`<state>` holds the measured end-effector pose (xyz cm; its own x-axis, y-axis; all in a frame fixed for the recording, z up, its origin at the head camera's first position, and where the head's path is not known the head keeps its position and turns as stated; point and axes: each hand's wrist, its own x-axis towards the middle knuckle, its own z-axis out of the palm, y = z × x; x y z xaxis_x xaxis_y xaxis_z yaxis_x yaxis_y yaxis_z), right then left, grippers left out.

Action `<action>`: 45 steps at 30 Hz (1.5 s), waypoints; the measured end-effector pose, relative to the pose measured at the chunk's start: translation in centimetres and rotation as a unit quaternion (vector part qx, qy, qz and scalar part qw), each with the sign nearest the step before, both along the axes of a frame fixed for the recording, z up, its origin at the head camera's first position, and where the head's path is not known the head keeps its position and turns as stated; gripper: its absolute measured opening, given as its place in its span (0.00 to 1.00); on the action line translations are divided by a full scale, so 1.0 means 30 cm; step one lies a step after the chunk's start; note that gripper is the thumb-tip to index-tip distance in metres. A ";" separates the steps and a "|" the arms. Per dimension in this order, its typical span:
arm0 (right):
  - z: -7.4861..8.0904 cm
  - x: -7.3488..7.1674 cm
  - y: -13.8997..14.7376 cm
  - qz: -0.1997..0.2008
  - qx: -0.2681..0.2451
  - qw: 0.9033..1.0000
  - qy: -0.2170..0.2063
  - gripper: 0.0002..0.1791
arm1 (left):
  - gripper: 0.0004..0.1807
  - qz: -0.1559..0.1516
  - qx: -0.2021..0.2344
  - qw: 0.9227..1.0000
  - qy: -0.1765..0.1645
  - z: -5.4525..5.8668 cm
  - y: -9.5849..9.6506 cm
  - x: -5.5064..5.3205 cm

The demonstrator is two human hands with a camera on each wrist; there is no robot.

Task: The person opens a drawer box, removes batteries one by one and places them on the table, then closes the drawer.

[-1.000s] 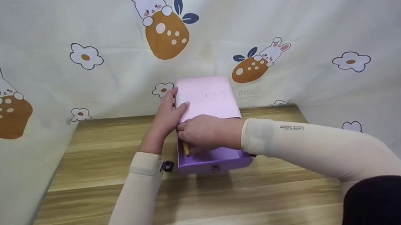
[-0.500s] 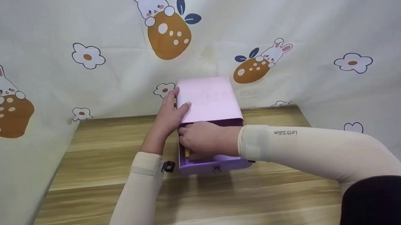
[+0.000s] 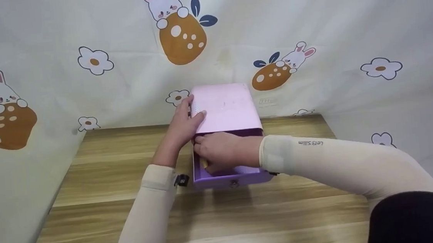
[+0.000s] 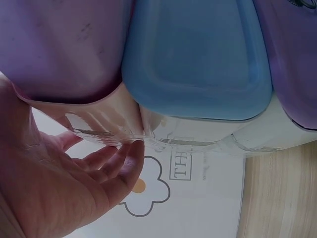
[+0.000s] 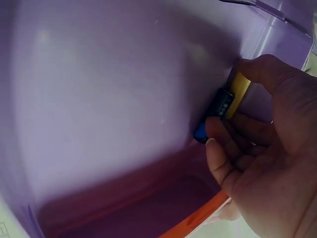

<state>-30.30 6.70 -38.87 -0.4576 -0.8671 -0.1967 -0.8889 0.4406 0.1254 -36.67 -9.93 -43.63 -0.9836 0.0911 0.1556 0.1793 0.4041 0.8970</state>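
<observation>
Yellow item inside purple drawer

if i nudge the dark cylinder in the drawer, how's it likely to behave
The cylinder looks round-sided, so it would probably roll on the smooth-looking drawer floor. The yellow piece right beside it would likely check rolling that way. Its straight outline suggests it's stiff.

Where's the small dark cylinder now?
In the right wrist view, the cylinder is right of centre in the purple drawer, beside the yellow stick and the right hand.
</observation>
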 end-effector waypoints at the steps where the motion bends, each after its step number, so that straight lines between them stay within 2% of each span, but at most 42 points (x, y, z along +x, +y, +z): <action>1: 0.000 -0.002 0.004 0.002 -0.003 1.000 -0.007 0.22 | 0.45 0.000 0.000 1.000 -0.001 -0.001 -0.001 -0.001; 9: 0.020 0.000 0.049 -0.010 -0.025 0.998 -0.063 0.29 | 0.45 -0.002 -0.004 1.000 -0.002 0.002 -0.003 0.002; 18: 0.078 0.029 0.075 -0.004 -0.074 0.992 -0.099 0.28 | 0.46 0.005 -0.007 1.000 -0.004 0.006 0.000 0.000; 23: 0.121 0.033 0.102 -0.025 -0.102 0.986 -0.132 0.31 | 0.46 0.002 -0.008 1.000 -0.009 0.011 0.002 0.000; 31: 0.175 0.017 0.165 -0.014 -0.154 0.980 -0.126 0.29 | 0.47 0.006 -0.015 1.000 0.000 0.008 -0.001 -0.001; 36: 0.180 0.007 0.214 -0.023 -0.196 0.972 -0.125 0.29 | 0.47 0.011 -0.024 1.000 -0.001 0.011 0.001 0.002; 45: 0.147 -0.022 0.299 -0.063 -0.247 0.956 -0.146 0.30 | 0.46 0.007 -0.013 1.000 -0.008 0.016 -0.001 0.010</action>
<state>-30.96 15.67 -34.47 -0.5533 -0.8284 0.0874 -0.7896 0.4882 -0.3717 -36.36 -9.95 -43.15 -0.9873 0.0809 0.1369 0.1585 0.4296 0.8890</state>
